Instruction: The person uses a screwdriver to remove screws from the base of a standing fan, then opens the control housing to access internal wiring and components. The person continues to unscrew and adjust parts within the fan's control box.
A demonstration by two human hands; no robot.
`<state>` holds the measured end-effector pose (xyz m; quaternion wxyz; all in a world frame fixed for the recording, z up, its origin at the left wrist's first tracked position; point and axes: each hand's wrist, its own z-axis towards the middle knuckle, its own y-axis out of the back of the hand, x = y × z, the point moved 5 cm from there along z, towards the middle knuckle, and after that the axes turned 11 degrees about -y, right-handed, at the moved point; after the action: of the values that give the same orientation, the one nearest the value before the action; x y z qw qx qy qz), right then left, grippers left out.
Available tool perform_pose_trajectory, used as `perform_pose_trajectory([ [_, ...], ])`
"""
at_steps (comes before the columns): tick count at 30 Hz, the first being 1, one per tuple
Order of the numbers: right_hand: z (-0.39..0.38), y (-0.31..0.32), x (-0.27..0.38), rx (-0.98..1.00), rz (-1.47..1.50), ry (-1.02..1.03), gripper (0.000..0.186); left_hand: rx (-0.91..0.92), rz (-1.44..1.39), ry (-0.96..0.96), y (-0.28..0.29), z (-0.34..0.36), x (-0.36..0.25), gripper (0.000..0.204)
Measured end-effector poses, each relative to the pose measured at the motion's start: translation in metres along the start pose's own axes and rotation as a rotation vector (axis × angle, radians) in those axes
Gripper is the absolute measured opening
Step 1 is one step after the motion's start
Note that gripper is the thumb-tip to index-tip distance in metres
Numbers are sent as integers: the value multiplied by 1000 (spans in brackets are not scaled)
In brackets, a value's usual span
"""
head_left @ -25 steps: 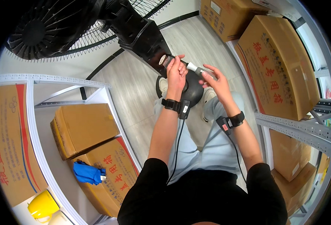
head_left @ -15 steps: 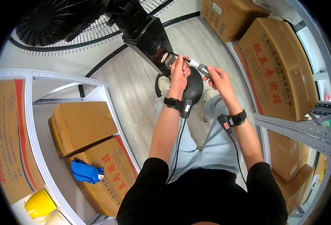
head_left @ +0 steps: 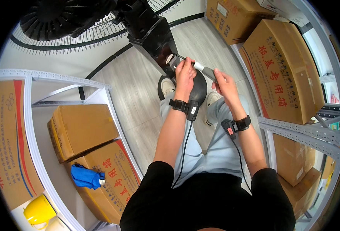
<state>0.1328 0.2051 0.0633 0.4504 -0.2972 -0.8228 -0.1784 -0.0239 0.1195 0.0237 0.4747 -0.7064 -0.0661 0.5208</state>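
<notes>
A screwdriver (head_left: 207, 72) with a grey and white handle and a dark shaft reaches to the glossy black column (head_left: 151, 43) of a standing fan. Its tip meets the column's lower front beside a pale oval patch; exactly what it touches there is too small to tell. My left hand (head_left: 184, 80) is closed around the shaft close to the column. At the other end, the fingers and thumb of my right hand (head_left: 226, 86) grip the handle's grey end. Below my left hand shows the fan's round black base (head_left: 198, 87), between my shoes.
The fan's wire cage (head_left: 81, 45) spreads over the upper left. Metal shelving with cardboard boxes stands on both sides: one box (head_left: 87, 123) left, a large one (head_left: 279, 73) right. A blue cloth (head_left: 86, 176) lies on a left box, near a yellow mug (head_left: 39, 211).
The screwdriver's handle has turned about its length, showing a plainer grey side. My right fingers have shifted slightly on it. My left hand stays at the shaft.
</notes>
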Motion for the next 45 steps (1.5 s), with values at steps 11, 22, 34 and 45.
perform_pose_trajectory([
  [11,-10,-8,-5,-58,118,-89,45,51,63,-21,9,-1,0,23],
  [22,-29,-8,17,-442,-287,698,26,43,74,6,7,-2,2,23],
  [34,-16,0,9,-397,-225,670,32,62,46,48,6,-4,3,23],
  [45,-20,-4,7,-332,-196,507,33,66,19,123,5,-6,2,25],
])
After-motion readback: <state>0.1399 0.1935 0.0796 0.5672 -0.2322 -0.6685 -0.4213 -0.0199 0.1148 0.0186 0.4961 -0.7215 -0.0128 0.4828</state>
